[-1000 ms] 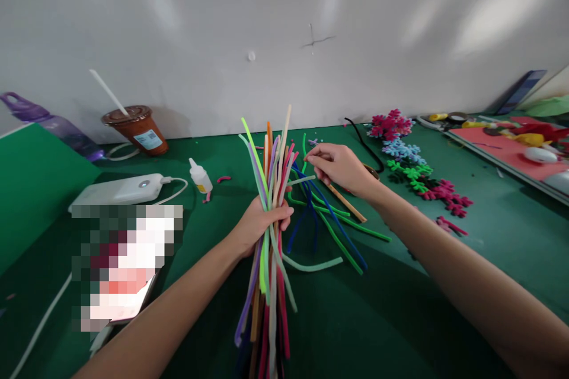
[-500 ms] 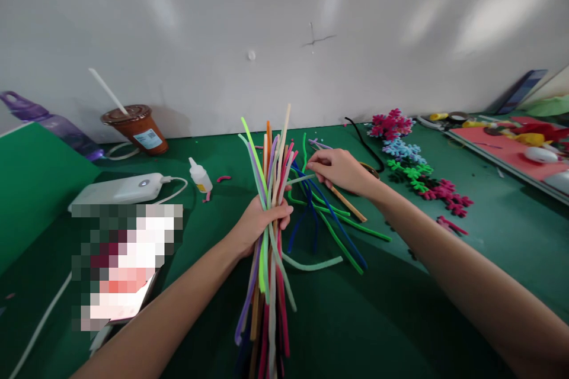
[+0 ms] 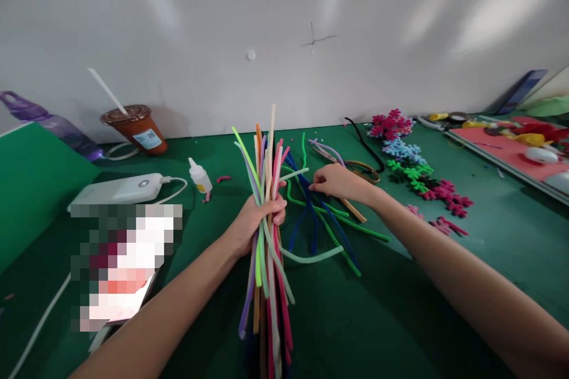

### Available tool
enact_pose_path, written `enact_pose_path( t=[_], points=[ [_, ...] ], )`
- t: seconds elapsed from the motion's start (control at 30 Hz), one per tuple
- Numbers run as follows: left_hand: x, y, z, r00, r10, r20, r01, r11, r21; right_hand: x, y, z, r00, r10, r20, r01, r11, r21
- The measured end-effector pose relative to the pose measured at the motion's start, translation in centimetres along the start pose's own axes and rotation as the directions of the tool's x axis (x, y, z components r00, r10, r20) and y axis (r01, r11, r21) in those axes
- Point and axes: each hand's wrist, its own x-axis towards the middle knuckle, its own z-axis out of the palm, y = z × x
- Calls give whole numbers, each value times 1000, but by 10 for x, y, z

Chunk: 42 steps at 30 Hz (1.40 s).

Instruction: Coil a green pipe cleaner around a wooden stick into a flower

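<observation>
Cup label (image 3: 147,139) is too small to read. Left hand (image 3: 256,220) is clamped round the upright pipe cleaner bundle (image 3: 267,189), now shifted slightly left; right hand (image 3: 338,182) has dropped onto the loose stems (image 3: 329,219) on the green surface (image 3: 400,308) (fingers pinched together there).

A green table surface (image 3: 444,331) meets a white wall (image 3: 284,29) at the rear. At rear left stands a brown lidded cup (image 3: 136,129) with a white straw; further left, a purple bottle (image 3: 53,124) lies tilted. A white power bank (image 3: 118,190) with attached cable lies near a small white glue bottle (image 3: 200,176). A pixelated area at lower left hides what is possibly a phone. At rear right, finished flower-like shapes (image 3: 411,166) in pink, blue and green lie in a row. A black cord (image 3: 364,142) curves just beside them. At far right, a pink tray (image 3: 507,151) holds assorted small items.
</observation>
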Motion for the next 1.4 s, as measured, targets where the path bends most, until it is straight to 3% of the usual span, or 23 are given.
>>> enact_pose_path(
  t=[0.07, 0.13, 0.23, 0.3, 0.37, 0.5, 0.63, 0.73, 0.87, 1.03, 1.2, 1.3, 1.4],
  points=[
    [0, 0, 1, 1000, -1, 18, 1, 999, 41, -1, -3, -5, 998, 11, -63, -11, 1000, -5],
    [0, 0, 4, 999, -1, 32, -2, 995, 99, -3, -10, -10, 970, 23, -241, -16, 999, 31],
    [0, -1, 10, 999, -2, 36, -5, 981, 192, -9, -24, -16, 836, 10, -549, 118, 973, 197],
    [0, -3, 13, 999, -8, 36, -1, 972, 235, -15, -36, -17, 772, -28, -635, 261, 925, 276],
    [0, -5, 14, 999, -7, 32, -1, 967, 255, -21, -48, -16, 766, -102, -635, 357, 889, 288],
    [1, -6, 13, 999, -5, 32, -4, 955, 296, -26, -64, -9, 858, -225, -462, 395, 864, 313],
    [0, -3, 15, 999, -30, 32, 18, 946, 324, -24, -66, 1, 946, -111, -305, 257, 831, 494],
    [-1, -2, 17, 999, -35, 29, 23, 943, 332, -22, -67, 5, 976, -17, -215, 156, 742, 652],
    [-1, -3, 18, 999, -46, 16, 37, 934, 354, -24, -72, 4, 981, -8, -195, 149, 675, 723],
    [-1, -3, 18, 998, -56, 20, 44, 930, 365, -26, -75, 2, 974, 31, -224, 126, 749, 651],
    [-2, 1, 18, 996, -84, 39, 64, 927, 369, -24, -68, -4, 979, 23, -202, 112, 766, 633],
    [-2, 1, 17, 996, -74, 44, 55, 940, 337, -25, -65, -11, 956, 16, -291, 146, 839, 525],
    [-2, 0, 15, 996, -73, 49, 56, 955, 291, -25, -61, -18, 920, 26, -392, 185, 851, 491]
  ],
)
